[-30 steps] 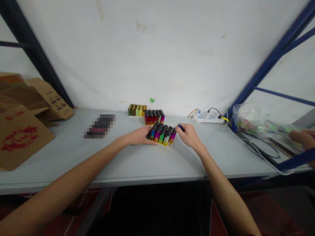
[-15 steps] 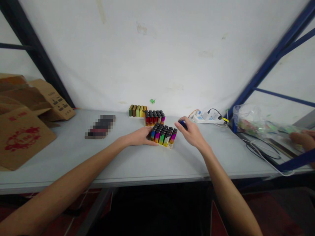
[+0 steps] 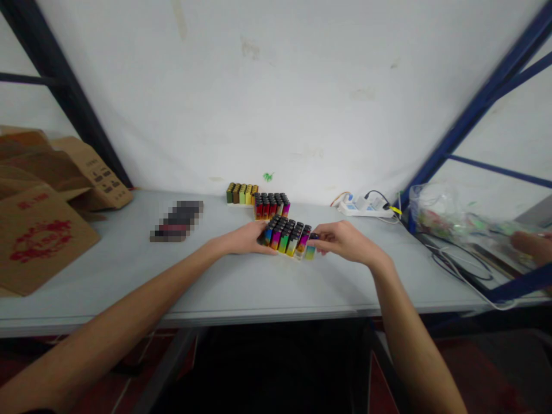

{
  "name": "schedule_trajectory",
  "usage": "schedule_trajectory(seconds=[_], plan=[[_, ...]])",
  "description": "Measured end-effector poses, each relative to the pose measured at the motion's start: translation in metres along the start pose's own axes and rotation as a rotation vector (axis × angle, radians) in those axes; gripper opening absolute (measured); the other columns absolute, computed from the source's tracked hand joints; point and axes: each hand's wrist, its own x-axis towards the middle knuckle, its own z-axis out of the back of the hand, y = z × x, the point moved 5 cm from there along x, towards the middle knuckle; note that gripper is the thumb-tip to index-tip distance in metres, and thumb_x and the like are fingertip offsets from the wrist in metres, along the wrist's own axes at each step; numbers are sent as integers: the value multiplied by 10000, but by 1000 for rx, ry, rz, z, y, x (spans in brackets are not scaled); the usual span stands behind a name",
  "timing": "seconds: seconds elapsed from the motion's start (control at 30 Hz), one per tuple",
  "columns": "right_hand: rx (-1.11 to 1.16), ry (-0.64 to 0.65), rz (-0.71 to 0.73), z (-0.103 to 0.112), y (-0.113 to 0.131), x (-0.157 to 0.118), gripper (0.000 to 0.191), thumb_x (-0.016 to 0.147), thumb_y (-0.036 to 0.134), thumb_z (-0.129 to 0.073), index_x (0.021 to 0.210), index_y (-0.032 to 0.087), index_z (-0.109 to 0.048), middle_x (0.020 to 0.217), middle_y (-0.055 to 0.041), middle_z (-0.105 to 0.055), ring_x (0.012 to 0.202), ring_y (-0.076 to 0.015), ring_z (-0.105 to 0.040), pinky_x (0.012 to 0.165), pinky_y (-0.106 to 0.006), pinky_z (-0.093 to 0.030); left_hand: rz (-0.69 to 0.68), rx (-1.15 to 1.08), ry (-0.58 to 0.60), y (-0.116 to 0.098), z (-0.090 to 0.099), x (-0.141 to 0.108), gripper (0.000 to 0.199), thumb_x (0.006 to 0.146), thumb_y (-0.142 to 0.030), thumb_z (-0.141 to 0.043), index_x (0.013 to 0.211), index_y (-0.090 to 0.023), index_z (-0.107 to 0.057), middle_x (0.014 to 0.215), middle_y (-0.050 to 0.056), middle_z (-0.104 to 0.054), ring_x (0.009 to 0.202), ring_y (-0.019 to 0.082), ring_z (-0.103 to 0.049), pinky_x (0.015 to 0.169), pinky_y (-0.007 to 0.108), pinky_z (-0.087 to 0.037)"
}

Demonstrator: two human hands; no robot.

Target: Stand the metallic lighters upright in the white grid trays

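A clear tray of lighters (image 3: 287, 237) stands on the grey table, its several rows of multicoloured bodies topped with black caps. My left hand (image 3: 248, 237) grips the tray's left end, fingers behind it and thumb along the front. Against the right end of the tray, my right hand (image 3: 338, 238) pinches one blue-and-yellow lighter (image 3: 310, 252), held upright beside the purple ones. Whether that lighter sits inside the tray or just outside it I cannot tell. Behind stands a second block of red and purple lighters (image 3: 271, 207), next to a block of green and yellow lighters (image 3: 242, 194).
Open cardboard boxes (image 3: 47, 230) stand at the left, near a pixelated dark object (image 3: 177, 221). By the wall lies a power strip (image 3: 364, 206) with cables. Plastic bags (image 3: 435, 210) and another person's hand (image 3: 532, 246) are beyond the blue frame at right.
My right hand has come down and turned inward, bringing the lighter to the tray's right end, where its blue-and-yellow body now shows. My left hand keeps its grip on the tray.
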Motion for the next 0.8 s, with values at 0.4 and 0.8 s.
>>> schedule_trajectory(seconds=[0.4, 0.8], plan=[[38, 14, -112, -18, -9, 12, 137, 942, 299, -709, 951, 163, -716, 789, -59, -804, 698, -185, -767, 641, -259, -531, 4, 19, 0, 2, -1, 0, 719, 766, -599, -829, 1305, -164, -634, 1323, 122, -705, 1206, 333, -666, 1067, 403, -512], [25, -26, -140, -20, -29, 16, 412, 882, 568, -762, 820, 161, -739, 713, -64, -780, 589, -183, -726, 555, -268, -511, 46, -15, -4, -1, 1, -1, 790, 720, -623, -852, 1327, -173, -621, 1317, 115, -719, 1199, 348, -678, 1044, 409, -525]])
